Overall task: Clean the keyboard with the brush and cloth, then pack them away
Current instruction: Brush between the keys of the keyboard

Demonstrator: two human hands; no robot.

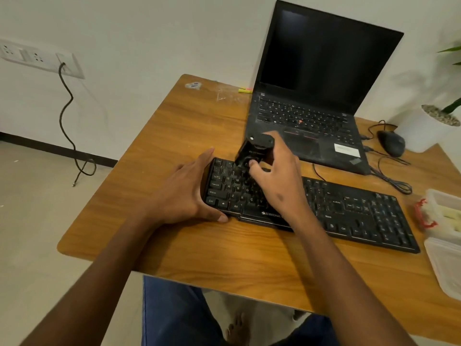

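Note:
A black keyboard [349, 211] lies across the wooden table [199, 250], angled from near left to far right. My left hand [189, 193] clasps the keyboard's left end, thumb on the front edge and fingers around the far corner. My right hand [277, 176] grips a black brush [252, 151] and holds it tilted, its bristle end down on the upper-left keys. The brush is blurred. The cloth cannot be made out with certainty.
An open black laptop [311, 96] stands behind the keyboard. A black mouse [391, 142] and cables lie to its right, beside a white plant pot [429, 128]. Clear plastic containers [444, 221] with a red clip sit at the right edge. A wall socket with a hanging cable [66, 108] is at the left.

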